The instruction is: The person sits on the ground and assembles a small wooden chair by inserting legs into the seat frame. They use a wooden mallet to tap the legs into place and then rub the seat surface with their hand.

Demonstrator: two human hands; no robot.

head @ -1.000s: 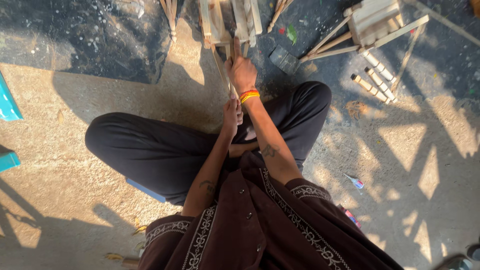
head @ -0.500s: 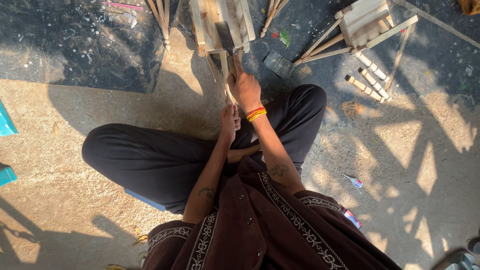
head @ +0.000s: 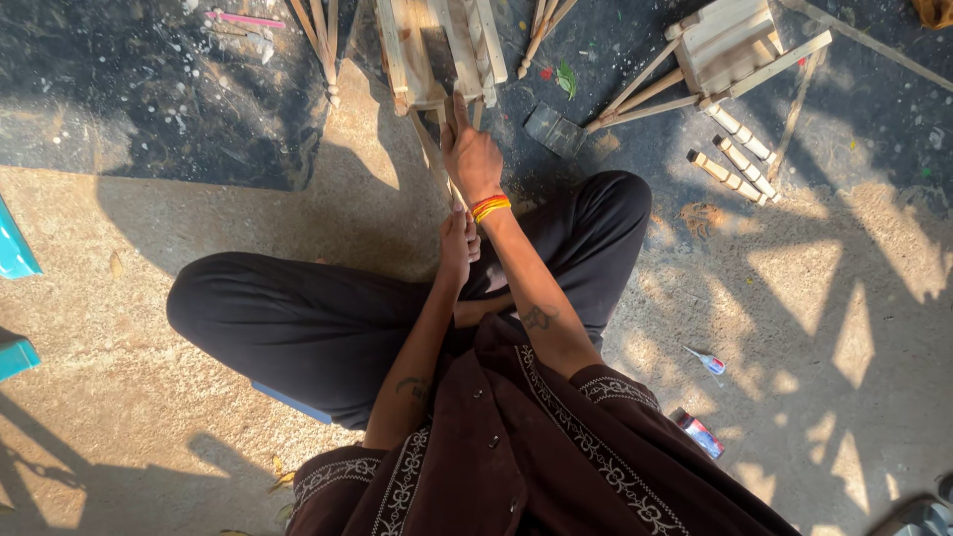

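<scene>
I sit cross-legged on the ground in dark trousers. My right hand point(head: 469, 151), with red and yellow threads at the wrist, rests on a thin wooden stick point(head: 434, 151) that runs from my lap to a small pale wooden frame point(head: 437, 50) in front of me. Its fingers point toward the frame. My left hand point(head: 459, 243) is closed around the near end of the same stick, just below the right wrist.
A second wooden frame point(head: 725, 45) lies upper right with short wooden pegs point(head: 730, 164) beside it. A dark flat block point(head: 554, 129) lies near the frame. Loose sticks point(head: 320, 40), a pink stick point(head: 243, 18), a small tube point(head: 705, 360) and blue objects point(head: 15, 248) lie around.
My right hand stays near the frame's base while the view shifts, so the frame and hands sit lower in the picture. The left hand keeps its grip on the stick.
</scene>
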